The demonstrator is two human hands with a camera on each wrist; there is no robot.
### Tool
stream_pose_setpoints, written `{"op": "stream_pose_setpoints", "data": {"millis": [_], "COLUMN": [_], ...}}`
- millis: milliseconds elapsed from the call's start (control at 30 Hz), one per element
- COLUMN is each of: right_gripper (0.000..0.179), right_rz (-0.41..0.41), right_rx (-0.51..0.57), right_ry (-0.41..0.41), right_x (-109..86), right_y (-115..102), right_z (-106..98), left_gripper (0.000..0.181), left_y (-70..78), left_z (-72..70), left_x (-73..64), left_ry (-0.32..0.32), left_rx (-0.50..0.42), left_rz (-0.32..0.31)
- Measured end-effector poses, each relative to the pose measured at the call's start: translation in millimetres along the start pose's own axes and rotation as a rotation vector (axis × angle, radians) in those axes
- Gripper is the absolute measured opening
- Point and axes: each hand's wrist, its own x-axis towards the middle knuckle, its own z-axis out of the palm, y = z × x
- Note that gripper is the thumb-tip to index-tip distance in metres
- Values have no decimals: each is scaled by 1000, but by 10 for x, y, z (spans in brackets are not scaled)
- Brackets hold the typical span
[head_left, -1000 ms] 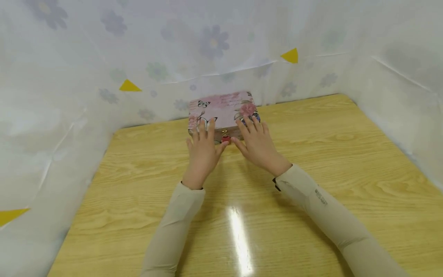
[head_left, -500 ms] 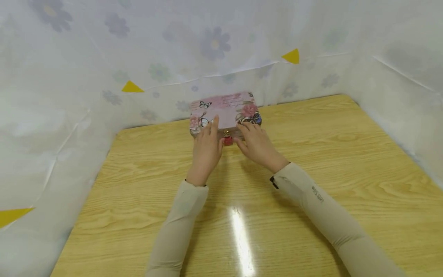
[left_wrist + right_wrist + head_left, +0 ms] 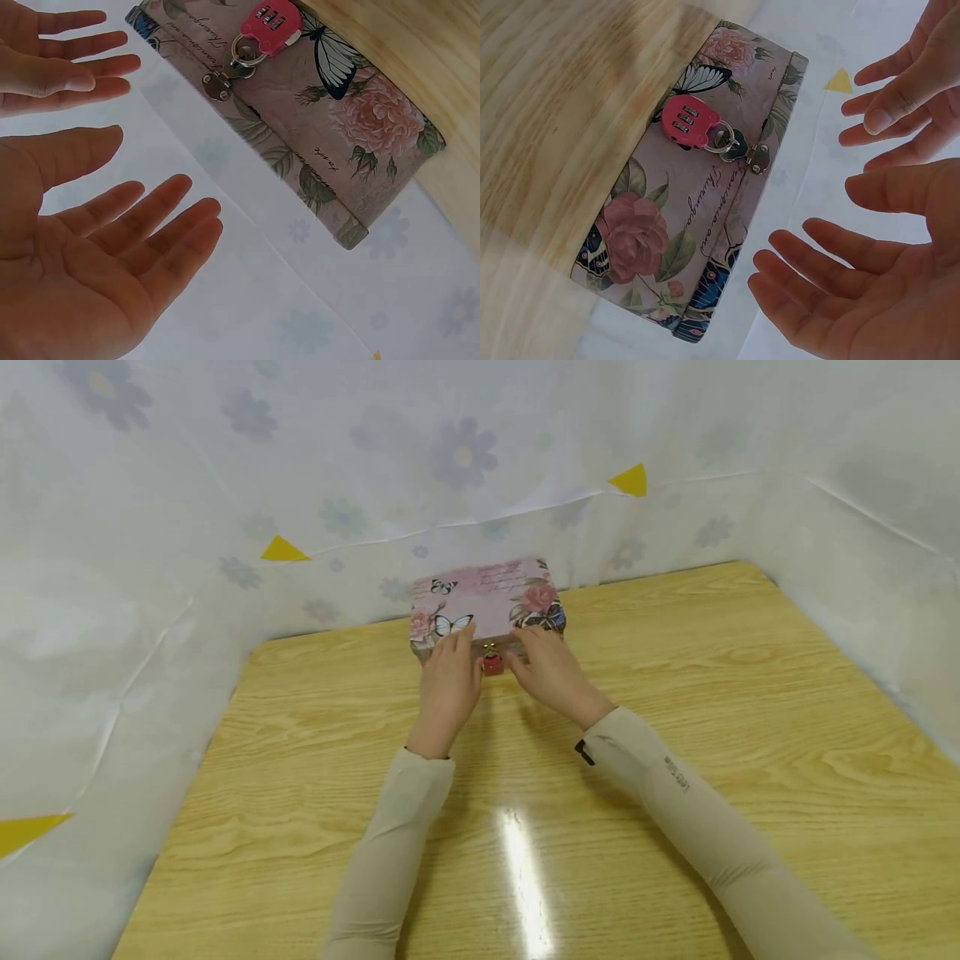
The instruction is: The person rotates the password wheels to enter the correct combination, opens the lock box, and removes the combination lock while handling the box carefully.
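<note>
A pink box (image 3: pixel 491 597) with a flower and butterfly print lies at the far side of the table, its lid down. From the metal clasp (image 3: pixel 758 158) on its front hangs a small red combination padlock (image 3: pixel 271 26), its shackle through the clasp. My left hand (image 3: pixel 448 685) is just in front of the box, left of the padlock, fingers loosely bent. On the other side of the padlock is my right hand (image 3: pixel 555 672), its fingers over the lid's front edge in the head view. Both wrist views show the hands apart from the box, palms bare.
The wooden table (image 3: pixel 637 860) stretches out on both sides of the arms. A white flower-printed sheet (image 3: pixel 465 493) hangs behind the box and along the sides. Yellow triangles (image 3: pixel 630 481) are stuck on it.
Spread, straight fingers over the lid have bent and drawn back toward the front edge, the left hand's first among them. More of the lid's print shows; the box has stayed put.
</note>
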Motion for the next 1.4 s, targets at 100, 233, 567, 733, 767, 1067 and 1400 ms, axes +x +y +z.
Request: {"op": "stream_pose_setpoints", "data": {"millis": [100,233,567,733,767,1067,1400], "right_gripper": [42,39,35,31,29,26,29], "right_rz": [22,57,64,73,75,69,113], "right_rx": [35,70,116,126,125,183,237], "right_ry": [15,27,43,42,43,54,70], "right_x": [19,32,74,104,110,164,200], "right_y": [19,49,87,93,92,66,63], "right_z": [24,52,98,132,138,198,285], "left_gripper": [49,46,22,13,12,12,11], "left_y": [4,16,28,18,15,-46,-116], "left_z": [5,12,71,119,127,225,346], "left_x": [18,51,111,138,145,175,190], "left_ry": [-16,-58,-64,-82,-86,-96,-123], "left_rx": [-2,-14,-23,-3,1,-9,-54], "left_rz": [-15,-68,-101,-100,-99,-123,-169]}}
